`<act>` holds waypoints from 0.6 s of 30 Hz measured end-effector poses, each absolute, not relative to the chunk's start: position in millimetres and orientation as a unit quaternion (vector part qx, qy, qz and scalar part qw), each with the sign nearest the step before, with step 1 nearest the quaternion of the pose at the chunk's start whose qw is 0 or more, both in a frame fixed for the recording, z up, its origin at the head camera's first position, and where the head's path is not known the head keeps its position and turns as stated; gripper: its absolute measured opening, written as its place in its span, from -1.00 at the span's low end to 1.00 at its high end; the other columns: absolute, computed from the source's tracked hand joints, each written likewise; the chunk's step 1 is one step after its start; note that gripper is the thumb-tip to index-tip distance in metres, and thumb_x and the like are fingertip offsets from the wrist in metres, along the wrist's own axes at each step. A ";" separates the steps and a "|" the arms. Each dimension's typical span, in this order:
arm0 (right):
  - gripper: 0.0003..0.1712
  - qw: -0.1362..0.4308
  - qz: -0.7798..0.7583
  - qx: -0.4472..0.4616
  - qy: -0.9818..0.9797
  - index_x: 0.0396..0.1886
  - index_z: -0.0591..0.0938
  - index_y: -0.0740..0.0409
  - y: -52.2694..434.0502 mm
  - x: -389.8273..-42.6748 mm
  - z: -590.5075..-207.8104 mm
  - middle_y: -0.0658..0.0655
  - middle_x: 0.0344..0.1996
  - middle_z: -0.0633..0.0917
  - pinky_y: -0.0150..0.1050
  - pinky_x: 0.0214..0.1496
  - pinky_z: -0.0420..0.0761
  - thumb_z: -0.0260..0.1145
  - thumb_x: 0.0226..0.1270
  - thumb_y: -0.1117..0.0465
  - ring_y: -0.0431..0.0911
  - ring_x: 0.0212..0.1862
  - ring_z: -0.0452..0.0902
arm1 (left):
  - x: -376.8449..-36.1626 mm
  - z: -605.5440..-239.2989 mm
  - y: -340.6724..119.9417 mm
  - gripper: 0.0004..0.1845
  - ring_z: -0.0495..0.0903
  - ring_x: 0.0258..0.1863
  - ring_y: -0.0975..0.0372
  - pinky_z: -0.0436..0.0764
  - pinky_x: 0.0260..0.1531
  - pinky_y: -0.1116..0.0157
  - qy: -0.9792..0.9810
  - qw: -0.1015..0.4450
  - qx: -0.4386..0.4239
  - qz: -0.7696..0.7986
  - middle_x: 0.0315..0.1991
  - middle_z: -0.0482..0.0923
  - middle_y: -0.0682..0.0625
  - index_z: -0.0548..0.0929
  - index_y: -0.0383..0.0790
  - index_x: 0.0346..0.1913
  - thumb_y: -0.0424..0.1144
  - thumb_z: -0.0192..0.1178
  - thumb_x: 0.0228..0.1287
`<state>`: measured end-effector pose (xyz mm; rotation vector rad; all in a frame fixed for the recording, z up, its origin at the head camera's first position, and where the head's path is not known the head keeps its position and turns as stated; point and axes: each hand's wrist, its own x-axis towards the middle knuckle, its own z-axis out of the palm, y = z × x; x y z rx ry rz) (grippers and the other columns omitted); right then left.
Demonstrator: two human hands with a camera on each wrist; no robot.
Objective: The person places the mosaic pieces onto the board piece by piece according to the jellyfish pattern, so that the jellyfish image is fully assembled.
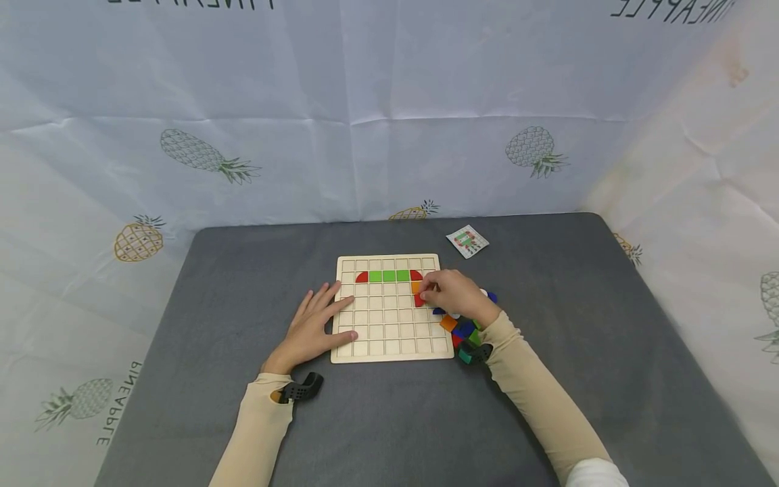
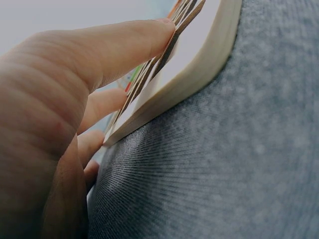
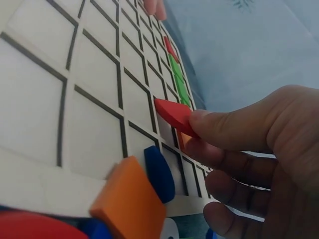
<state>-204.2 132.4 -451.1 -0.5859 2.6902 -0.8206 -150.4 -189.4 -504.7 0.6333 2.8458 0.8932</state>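
Observation:
A pale wooden grid board (image 1: 389, 338) lies on the grey table (image 1: 596, 325). Its second row holds a red quarter piece (image 1: 362, 277), green squares (image 1: 389, 276) and another red piece (image 1: 416, 274). My right hand (image 1: 453, 293) pinches a red curved piece (image 3: 172, 113) and holds it tilted on a cell at the board's right side, beside an orange piece (image 1: 416, 287). My left hand (image 1: 312, 325) rests flat with straight fingers (image 2: 124, 47) on the board's left edge (image 2: 199, 74).
A heap of loose coloured pieces (image 1: 464, 330), orange (image 3: 128, 204) and blue (image 3: 159, 172) among them, lies just right of the board. A small pattern card (image 1: 467, 241) sits behind it. A pineapple-print cloth (image 1: 201, 155) walls in the table.

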 end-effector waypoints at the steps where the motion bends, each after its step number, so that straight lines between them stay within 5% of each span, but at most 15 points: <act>1: -0.92 0.133 -0.283 -0.204 0.928 -0.29 0.68 -0.01 131.8 -204.2 -452.0 -0.04 -0.45 0.64 -0.33 -0.50 0.51 0.27 0.36 0.17 -0.20 -0.52 0.48 | -150.6 -505.1 -189.4 -0.18 -0.21 0.56 0.11 -0.34 0.50 0.01 0.933 0.046 0.207 0.291 0.56 -0.11 0.08 0.27 0.19 0.44 0.35 0.18 0.13; 18: -0.88 0.112 -0.276 -0.229 0.927 -0.18 0.68 0.09 127.5 -199.5 -457.8 0.01 -0.35 0.62 -0.36 -0.37 0.54 0.29 0.32 0.23 -0.18 -0.39 0.46 | -151.3 -505.4 -189.8 -0.18 -0.22 0.56 0.12 -0.35 0.50 0.02 0.933 0.048 0.206 0.290 0.56 -0.11 0.09 0.27 0.19 0.44 0.36 0.18 0.12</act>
